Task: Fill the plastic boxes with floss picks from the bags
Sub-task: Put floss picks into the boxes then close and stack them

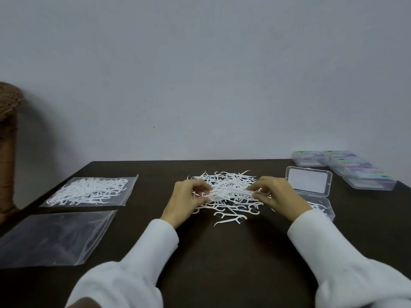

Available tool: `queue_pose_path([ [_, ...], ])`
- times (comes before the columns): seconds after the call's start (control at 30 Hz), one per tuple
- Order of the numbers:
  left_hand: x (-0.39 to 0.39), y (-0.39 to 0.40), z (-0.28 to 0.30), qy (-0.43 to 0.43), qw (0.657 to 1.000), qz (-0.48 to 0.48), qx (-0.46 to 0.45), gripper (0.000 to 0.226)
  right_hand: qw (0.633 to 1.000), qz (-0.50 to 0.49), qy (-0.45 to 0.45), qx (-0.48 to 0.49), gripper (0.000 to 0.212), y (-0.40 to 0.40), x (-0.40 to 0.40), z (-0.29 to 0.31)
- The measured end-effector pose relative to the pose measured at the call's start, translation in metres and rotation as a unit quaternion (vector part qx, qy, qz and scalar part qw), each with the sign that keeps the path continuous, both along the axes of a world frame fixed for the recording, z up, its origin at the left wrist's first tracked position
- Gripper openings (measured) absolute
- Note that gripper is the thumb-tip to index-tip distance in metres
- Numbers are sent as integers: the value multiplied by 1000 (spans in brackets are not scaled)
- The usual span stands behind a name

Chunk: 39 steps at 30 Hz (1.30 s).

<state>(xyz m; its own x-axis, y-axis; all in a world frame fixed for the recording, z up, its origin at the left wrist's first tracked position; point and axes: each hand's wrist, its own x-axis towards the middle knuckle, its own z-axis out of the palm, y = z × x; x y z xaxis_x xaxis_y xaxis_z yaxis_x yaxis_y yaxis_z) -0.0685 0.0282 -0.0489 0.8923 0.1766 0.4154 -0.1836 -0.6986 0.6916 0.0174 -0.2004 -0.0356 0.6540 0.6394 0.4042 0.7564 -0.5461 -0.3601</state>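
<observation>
A loose pile of white floss picks (229,183) lies on the dark table (222,252) at the middle. My left hand (189,197) and my right hand (274,193) pinch the two ends of a small bundle of floss picks (229,193) just above the pile. An open clear plastic box (310,180) stands right of the pile, its lid raised; its base (324,208) holds a few picks and is partly hidden by my right wrist. A full clear bag of picks (91,191) lies at the left, an empty clear bag (53,236) in front of it.
Several closed plastic boxes with coloured labels (347,167) sit in a row at the table's far right corner. A brown woven object (9,147) stands beyond the left table edge. A plain wall rises behind the table.
</observation>
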Motion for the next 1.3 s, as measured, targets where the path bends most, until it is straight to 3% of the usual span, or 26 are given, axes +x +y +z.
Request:
queue_pose_path([
  [0.3, -2, -2, 12, 11, 996, 0, -85, 17, 992, -31, 48, 113, 10, -16, 1, 5],
  [0.77, 13, -21, 18, -45, 986, -15, -160, 8, 966, -40, 140, 214, 19, -67, 8, 16],
  [0.9, 23, -40, 19, -46, 980, -44, -187, 10, 970, -88, 151, 166, 20, -98, 13, 16],
  [1.13, 45, -87, 20, -37, 966, -99, -236, 11, 982, -123, 142, -21, 20, -118, 17, 8],
  [1.3, 57, -120, 16, -35, 960, -131, -246, 10, 987, -101, 125, -5, 29, -114, 18, 6],
])
